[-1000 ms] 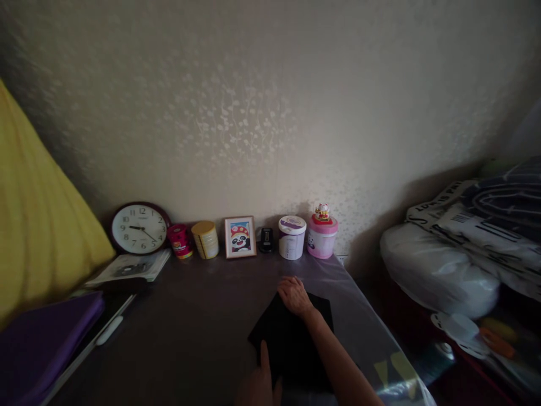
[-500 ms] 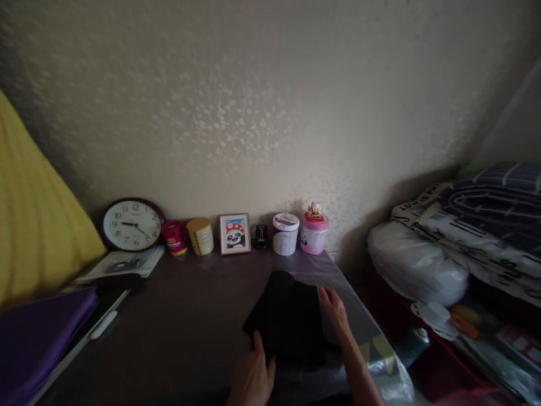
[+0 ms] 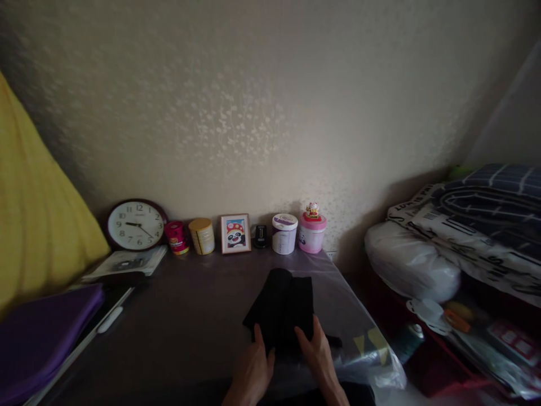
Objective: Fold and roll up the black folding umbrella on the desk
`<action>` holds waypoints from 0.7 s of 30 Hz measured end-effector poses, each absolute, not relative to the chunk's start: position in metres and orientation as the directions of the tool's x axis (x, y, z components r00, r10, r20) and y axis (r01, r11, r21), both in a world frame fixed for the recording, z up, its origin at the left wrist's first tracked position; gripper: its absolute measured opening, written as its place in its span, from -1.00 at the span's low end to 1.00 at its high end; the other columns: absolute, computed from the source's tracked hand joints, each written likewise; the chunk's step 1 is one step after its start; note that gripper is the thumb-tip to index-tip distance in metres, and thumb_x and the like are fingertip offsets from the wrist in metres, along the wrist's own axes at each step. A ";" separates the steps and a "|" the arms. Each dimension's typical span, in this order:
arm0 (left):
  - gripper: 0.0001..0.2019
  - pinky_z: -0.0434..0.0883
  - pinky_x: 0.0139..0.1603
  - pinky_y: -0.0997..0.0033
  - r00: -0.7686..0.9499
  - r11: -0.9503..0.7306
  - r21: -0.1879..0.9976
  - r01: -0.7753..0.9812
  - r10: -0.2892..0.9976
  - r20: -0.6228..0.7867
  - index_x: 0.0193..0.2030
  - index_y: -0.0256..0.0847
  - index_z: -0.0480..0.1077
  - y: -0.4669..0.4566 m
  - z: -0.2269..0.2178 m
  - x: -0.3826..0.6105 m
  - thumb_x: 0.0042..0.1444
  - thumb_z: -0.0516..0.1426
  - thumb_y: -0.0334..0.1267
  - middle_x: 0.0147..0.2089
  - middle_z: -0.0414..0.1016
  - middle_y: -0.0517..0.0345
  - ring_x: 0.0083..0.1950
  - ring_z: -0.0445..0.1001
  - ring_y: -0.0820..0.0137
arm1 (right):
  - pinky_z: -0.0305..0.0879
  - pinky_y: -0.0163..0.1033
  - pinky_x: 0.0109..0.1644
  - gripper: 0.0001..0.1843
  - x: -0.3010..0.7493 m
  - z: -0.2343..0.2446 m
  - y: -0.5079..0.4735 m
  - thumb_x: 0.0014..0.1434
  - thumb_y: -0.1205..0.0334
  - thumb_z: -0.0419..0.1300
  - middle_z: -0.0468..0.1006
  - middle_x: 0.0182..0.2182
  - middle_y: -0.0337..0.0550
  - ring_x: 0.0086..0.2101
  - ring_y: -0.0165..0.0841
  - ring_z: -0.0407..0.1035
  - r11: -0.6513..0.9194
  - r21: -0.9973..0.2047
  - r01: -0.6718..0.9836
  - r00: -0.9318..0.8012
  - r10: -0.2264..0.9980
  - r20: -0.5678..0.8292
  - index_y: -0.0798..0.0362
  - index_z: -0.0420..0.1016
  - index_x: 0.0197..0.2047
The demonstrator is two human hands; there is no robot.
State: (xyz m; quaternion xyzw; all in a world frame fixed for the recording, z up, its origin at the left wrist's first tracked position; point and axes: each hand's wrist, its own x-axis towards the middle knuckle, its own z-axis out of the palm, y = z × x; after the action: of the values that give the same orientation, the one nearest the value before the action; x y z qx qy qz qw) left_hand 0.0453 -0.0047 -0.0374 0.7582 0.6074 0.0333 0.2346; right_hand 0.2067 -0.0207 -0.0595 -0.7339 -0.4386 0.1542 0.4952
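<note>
A folded black cloth garment (image 3: 279,304) lies on the table, its sides sloping outward to the left. My left hand (image 3: 252,369) is at its near left edge. The index finger there is stretched onto the cloth, with the thumb held apart from it. At the near right part, my right hand (image 3: 318,352) has its thumb on top of the cloth and its fingers along the right edge, closed on the fabric. A narrow black strip sticks out to the right beyond that hand. The near edge of the garment is dark and partly hidden by both hands.
Along the wall stand a clock (image 3: 137,225), a red can (image 3: 176,238), a yellow can (image 3: 202,235), a framed panda picture (image 3: 235,234) and two lidded tubs. A purple folder (image 3: 54,338) lies left. Folded bedding (image 3: 494,208) and a red bin are at right.
My right hand has moved left and nearer, from beside the garment onto its near right part. The garment's right side has shifted inward. My left hand has stayed nearly in place.
</note>
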 end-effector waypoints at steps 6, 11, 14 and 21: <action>-0.41 0.29 -0.23 0.36 0.224 -0.116 0.385 0.916 0.942 -0.250 0.26 -0.58 -0.18 -0.003 -0.036 0.048 0.18 -0.16 -0.22 -0.11 0.47 -0.24 -0.14 0.47 0.21 | 0.33 -0.18 -0.12 -0.45 0.170 -0.026 0.004 0.04 0.10 0.00 0.51 -0.17 0.03 -0.17 -0.21 0.41 -0.020 -0.844 0.535 0.360 0.910 0.207 0.19 0.22 0.08; -0.40 0.30 -0.25 0.33 0.231 -0.114 0.399 0.910 0.938 -0.259 0.26 -0.60 -0.19 -0.002 -0.035 0.048 0.16 -0.12 -0.23 -0.11 0.47 -0.27 -0.15 0.48 0.18 | 0.29 -0.21 -0.09 -0.54 0.145 -0.014 0.028 0.05 0.25 0.00 0.51 -0.16 -0.02 -0.13 -0.23 0.39 0.001 -0.754 0.656 0.224 0.955 0.196 0.14 0.26 0.05; -0.40 0.30 -0.28 0.33 0.229 -0.105 0.411 0.906 0.936 -0.266 0.26 -0.59 -0.19 -0.001 -0.034 0.047 0.16 -0.12 -0.25 -0.13 0.48 -0.26 -0.17 0.48 0.18 | 0.27 -0.22 -0.09 -0.56 0.136 -0.016 0.036 0.05 0.31 0.00 0.51 -0.16 -0.03 -0.12 -0.23 0.39 -0.010 -0.660 0.751 0.145 0.978 0.151 0.13 0.28 0.04; -0.34 0.28 -0.32 0.40 0.260 -0.111 0.463 0.879 0.927 -0.271 0.28 -0.47 -0.27 0.000 -0.032 0.041 0.13 -0.06 -0.21 -0.13 0.49 -0.16 -0.18 0.49 0.25 | 0.23 -0.22 -0.06 -0.56 0.129 -0.016 0.038 0.02 0.34 0.01 0.52 -0.18 -0.04 -0.12 -0.24 0.38 -0.015 -0.521 0.853 0.088 0.989 0.116 0.10 0.31 0.02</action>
State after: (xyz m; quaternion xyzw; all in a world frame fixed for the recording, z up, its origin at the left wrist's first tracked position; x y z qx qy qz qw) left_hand 0.0410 -0.0002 -0.0324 0.7442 0.6067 0.0431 0.2761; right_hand 0.1294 0.0381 -0.0161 -0.6978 -0.6602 0.1424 0.2386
